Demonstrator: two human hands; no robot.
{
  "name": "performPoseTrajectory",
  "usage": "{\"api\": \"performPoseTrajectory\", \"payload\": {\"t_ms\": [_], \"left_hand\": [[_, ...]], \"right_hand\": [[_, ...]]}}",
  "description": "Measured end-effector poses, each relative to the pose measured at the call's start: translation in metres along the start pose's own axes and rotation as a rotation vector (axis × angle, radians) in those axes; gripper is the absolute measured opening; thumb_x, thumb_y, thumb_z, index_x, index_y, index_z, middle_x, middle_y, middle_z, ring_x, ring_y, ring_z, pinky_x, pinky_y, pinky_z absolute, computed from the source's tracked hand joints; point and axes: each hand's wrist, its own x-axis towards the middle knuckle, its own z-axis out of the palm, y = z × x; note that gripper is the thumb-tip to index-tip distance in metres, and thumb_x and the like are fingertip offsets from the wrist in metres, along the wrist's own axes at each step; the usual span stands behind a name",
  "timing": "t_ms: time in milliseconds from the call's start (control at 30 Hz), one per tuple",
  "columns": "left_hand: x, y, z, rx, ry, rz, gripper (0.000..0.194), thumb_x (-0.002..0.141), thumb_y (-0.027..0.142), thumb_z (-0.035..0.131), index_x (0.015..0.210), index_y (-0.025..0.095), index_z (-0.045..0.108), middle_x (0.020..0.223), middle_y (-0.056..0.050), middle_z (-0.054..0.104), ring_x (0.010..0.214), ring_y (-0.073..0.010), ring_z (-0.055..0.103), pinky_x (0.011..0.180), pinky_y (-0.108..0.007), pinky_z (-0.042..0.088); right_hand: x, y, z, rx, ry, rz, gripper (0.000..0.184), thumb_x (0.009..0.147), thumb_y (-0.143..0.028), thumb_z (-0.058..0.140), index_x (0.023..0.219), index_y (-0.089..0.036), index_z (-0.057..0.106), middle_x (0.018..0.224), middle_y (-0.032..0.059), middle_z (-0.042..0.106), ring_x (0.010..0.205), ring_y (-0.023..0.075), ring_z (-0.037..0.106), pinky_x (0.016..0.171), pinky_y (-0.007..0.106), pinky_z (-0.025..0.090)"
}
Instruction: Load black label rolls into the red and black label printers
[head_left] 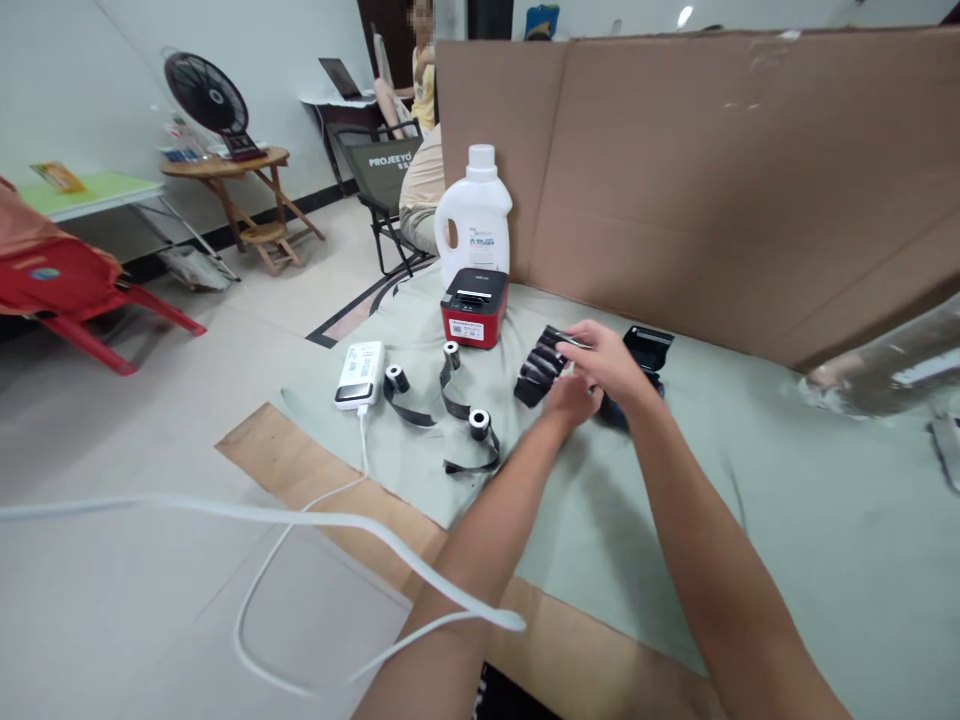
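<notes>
Both hands are at a black strip with pale bands across it (538, 370), held above the cloth-covered table; its exact kind is hard to make out. My left hand (571, 402) is closed at its lower right end. From above, my right hand (604, 358) pinches the upper right edge with thumb and fingers. Just behind the hands sits a small black device with a raised lid (649, 348), partly covered by the right wrist. Several small rolls of black-faced paper lie to the left, among them one roll (480, 425) with its tail curled out.
A red and black printer (474, 310) stands before a white jug (480, 225). A white power bank (360, 375) has a white cable (365, 440) running to the front. Cardboard (675, 180) walls the back. Clear plastic wrap (885, 360) lies right. A person (424, 90) sits behind.
</notes>
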Motion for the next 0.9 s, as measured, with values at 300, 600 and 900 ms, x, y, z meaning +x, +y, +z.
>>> {"api": "performPoseTrajectory", "payload": {"t_ms": [300,600,900], "left_hand": [[-0.012,0.004,-0.006,-0.081,0.116,0.159,0.047,0.097,0.024,0.054,0.143,0.024,0.061,0.116,-0.003,0.072,0.093,-0.0166,0.066,0.095,-0.03,0.052],[-0.02,0.004,-0.006,-0.158,0.122,0.467,0.045,0.094,0.023,0.055,0.138,0.021,0.066,0.118,-0.009,0.063,0.111,-0.02,0.062,0.103,-0.033,0.05],[-0.023,0.005,-0.006,-0.104,0.043,0.462,0.039,0.095,0.025,0.058,0.131,0.024,0.072,0.117,-0.008,0.06,0.106,-0.0188,0.061,0.101,-0.033,0.052]], "right_hand": [[-0.046,0.05,-0.136,0.039,0.215,0.07,0.039,0.075,-0.051,0.078,0.097,-0.02,0.07,0.09,0.0063,0.073,0.076,0.0189,0.066,0.072,0.034,0.053],[-0.031,0.07,-0.116,-0.589,0.167,0.017,0.022,0.091,-0.021,0.06,0.109,-0.015,0.073,0.107,0.0115,0.077,0.096,0.0238,0.069,0.091,0.035,0.05],[-0.029,0.067,-0.119,-0.796,0.138,0.067,0.027,0.096,-0.018,0.057,0.117,-0.013,0.072,0.115,0.0165,0.074,0.115,0.0309,0.061,0.097,0.039,0.045]]}}
